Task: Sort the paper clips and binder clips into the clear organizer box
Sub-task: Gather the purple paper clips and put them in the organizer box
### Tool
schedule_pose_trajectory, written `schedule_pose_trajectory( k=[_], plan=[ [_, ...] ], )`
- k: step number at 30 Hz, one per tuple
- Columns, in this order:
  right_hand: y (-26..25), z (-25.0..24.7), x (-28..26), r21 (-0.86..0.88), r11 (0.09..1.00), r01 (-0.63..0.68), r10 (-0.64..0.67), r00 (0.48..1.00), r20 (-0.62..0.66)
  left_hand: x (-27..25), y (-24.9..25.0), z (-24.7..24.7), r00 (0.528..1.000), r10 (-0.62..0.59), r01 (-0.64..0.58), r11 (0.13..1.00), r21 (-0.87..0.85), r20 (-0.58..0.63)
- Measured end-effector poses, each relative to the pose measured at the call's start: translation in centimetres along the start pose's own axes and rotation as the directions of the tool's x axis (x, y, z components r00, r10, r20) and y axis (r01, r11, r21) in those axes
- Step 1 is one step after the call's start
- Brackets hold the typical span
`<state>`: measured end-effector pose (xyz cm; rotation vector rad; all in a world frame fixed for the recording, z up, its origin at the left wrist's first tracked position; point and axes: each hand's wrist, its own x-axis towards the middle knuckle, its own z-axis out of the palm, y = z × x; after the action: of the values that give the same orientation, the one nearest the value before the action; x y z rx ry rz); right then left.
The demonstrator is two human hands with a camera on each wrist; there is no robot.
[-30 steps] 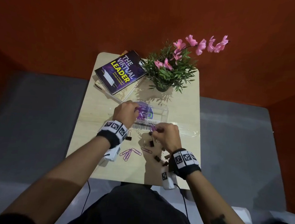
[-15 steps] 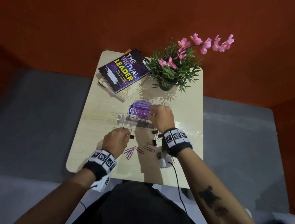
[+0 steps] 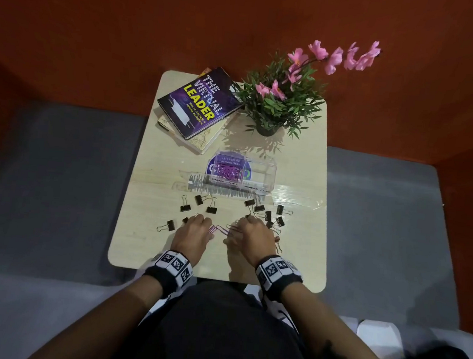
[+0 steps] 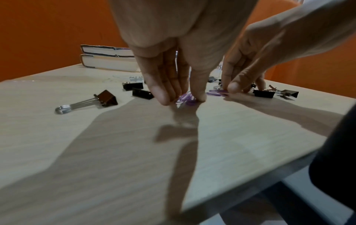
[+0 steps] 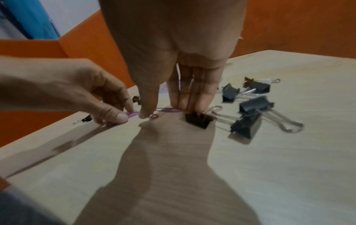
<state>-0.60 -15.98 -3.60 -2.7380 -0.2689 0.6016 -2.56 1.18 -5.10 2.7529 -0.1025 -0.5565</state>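
The clear organizer box (image 3: 259,171) stands mid-table, with purple paper clips (image 3: 226,172) in its left compartment and its right compartment bare. Near the front, my left hand (image 4: 182,101) pinches a small bunch of purple paper clips (image 4: 187,97) against the table between thumb and fingers. Just to its right, my right hand (image 5: 165,112) pinches a single purple paper clip (image 5: 170,109) that lies flat on the table, its fingertips touching a black binder clip (image 5: 198,120). Several black binder clips lie left (image 3: 186,205) and right (image 3: 258,208) of the hands.
Two stacked books (image 3: 199,104) and a potted plant with pink flowers (image 3: 279,105) stand at the back of the small wooden table (image 3: 143,245). A strip of clear tape (image 3: 299,197) runs across the table in front of the box. Grey floor surrounds the table.
My right hand has come back from the organizer box to the front of the table and onto a paper clip. My left hand has shifted right onto the purple clips.
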Motion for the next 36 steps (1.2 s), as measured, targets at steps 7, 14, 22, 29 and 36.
schedule_pose_trajectory(
  k=[7,14,22,29,36],
  plan=[
    [-2.0,0.8,1.6,-0.032,0.999,0.021,-0.021,1.000,0.010,0.4,-0.2,-0.5,0.998,-0.057,0.056,0.998,0.025,0.025],
    [-2.5,-0.5,3.1,-0.033,0.999,0.038,-0.032,0.987,0.157,1.6,0.8,-1.3,0.979,-0.171,0.166,0.985,0.053,0.113],
    [0.8,-2.3,2.6,0.348,0.933,-0.090,0.118,0.991,-0.058,3.2,0.6,-5.9,0.980,-0.199,0.182,0.918,-0.351,-0.015],
    [1.3,-9.2,5.8,0.483,0.872,-0.078,0.205,0.955,-0.216,10.9,2.8,-11.8,0.955,-0.118,-0.001,0.916,-0.402,-0.271],
    [-1.7,-11.2,10.3,0.344,0.938,-0.033,0.136,0.950,-0.280,11.7,2.3,-9.9,0.960,-0.158,0.044,0.898,-0.438,-0.229]
  ],
)
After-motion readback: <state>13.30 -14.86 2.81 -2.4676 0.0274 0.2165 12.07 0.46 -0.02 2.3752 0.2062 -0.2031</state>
